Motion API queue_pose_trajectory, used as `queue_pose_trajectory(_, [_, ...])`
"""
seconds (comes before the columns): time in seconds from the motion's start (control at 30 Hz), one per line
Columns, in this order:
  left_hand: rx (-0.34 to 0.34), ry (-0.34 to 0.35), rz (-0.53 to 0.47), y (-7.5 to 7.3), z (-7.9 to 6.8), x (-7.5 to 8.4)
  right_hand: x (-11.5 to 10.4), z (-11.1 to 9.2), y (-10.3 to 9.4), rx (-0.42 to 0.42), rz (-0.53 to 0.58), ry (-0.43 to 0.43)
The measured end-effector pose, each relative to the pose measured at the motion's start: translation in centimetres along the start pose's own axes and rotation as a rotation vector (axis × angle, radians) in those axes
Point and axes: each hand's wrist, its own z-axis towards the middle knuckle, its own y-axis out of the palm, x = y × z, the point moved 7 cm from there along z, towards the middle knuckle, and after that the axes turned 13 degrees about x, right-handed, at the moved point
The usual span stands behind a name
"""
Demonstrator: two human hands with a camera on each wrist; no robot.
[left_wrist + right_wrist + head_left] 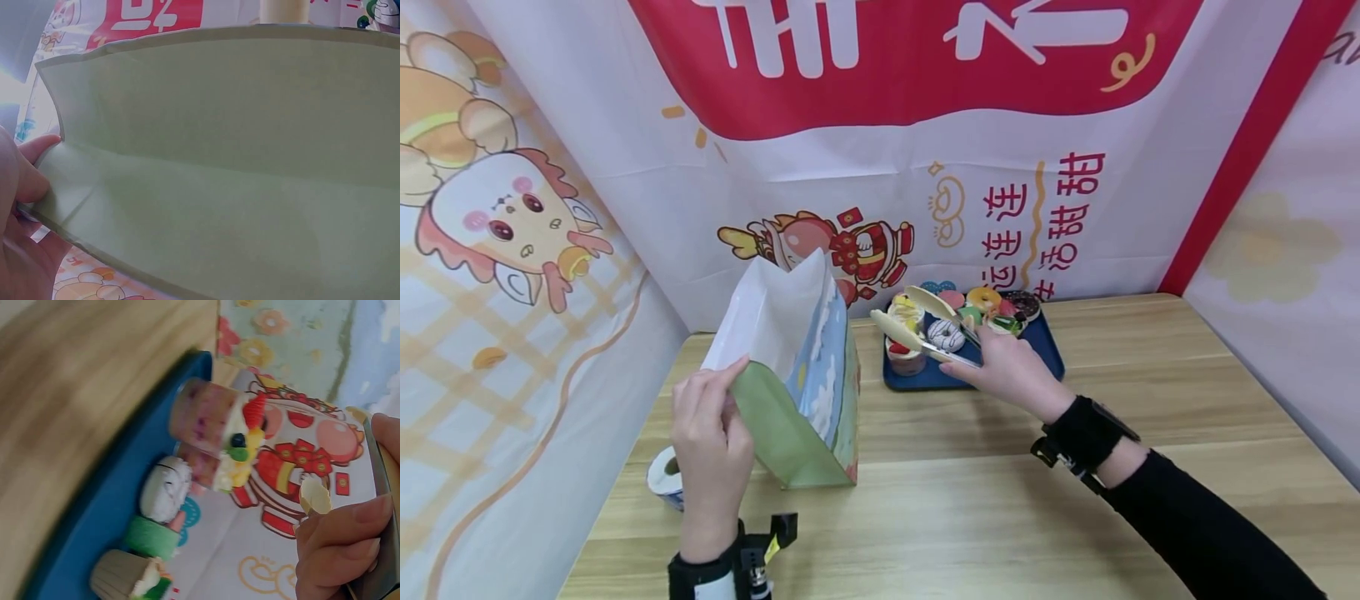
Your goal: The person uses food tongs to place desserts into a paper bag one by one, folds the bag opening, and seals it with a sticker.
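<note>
My left hand pinches the top edge of a standing paper bag, green on the side facing me, with its mouth open. That green side fills most of the left wrist view. To the right, my right hand grips metal tongs with cream tips, spread apart above a blue tray. Around the tips are a white striped donut and a dessert cup with a strawberry. The right wrist view shows two dessert cups side by side; nothing is between the tips.
Further back on the tray lie a yellow ring donut, a dark donut and other sweets. A white roll stands left of the bag, partly behind my left hand. Printed cloth walls enclose the wooden table.
</note>
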Motion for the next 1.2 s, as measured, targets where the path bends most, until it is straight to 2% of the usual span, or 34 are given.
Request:
queue_pose_trajectory(0.2, [-0.004, -0.004, 0.006, 0.0, 0.0, 0.1, 1.2, -0.3, 1.6, -0.035, -0.017, 0.051])
queue_pose_trajectory(0.6, [0.0, -0.008, 0.014, 0.0, 0.0, 0.2, 2.4, -0.5, 3.2, -0.019, -0.051, 0.037])
queue_pose_trajectory(0.87, [0.002, -0.008, 0.014, 0.0, 0.0, 0.2, 3.1, -0.9, 4.4, -0.089, -0.051, 0.093])
queue_pose_trajectory(1.2, [0.002, -0.005, 0.014, 0.0, 0.0, 0.2, 3.3, -1.0, 5.1, -0.083, -0.054, 0.072])
